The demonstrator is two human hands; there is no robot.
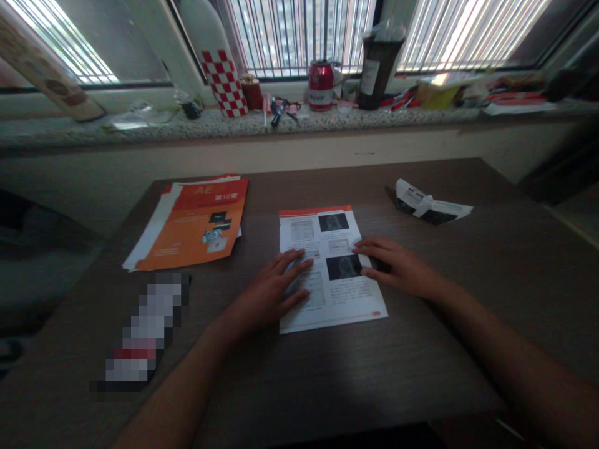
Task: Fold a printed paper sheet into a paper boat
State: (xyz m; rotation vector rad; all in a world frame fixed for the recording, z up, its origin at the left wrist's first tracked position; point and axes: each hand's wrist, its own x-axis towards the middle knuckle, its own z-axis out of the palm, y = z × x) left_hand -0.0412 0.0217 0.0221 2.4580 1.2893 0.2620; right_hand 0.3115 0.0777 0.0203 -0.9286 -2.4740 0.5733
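A printed sheet of paper (346, 299) with an orange strip along its top edge lies flat on the dark wooden table (355, 374). My left hand (276, 284) rests on the sheet's left side, fingers spread over the text. At the right edge, my right hand (393, 265) touches the paper with its fingertips, fingers apart and stretched out. Neither hand grips anything. Beyond my right hand sits a folded paper boat (430, 204), tilted on the tabletop.
Orange printed sheets (191, 231) lie stacked at the back left. Nearer me on the left is a pixelated phone-like object (147, 330). Behind the table, a stone windowsill (262, 131) carries a red can (321, 86), a dark cup (378, 68), a checkered white bottle (223, 81) and clutter.
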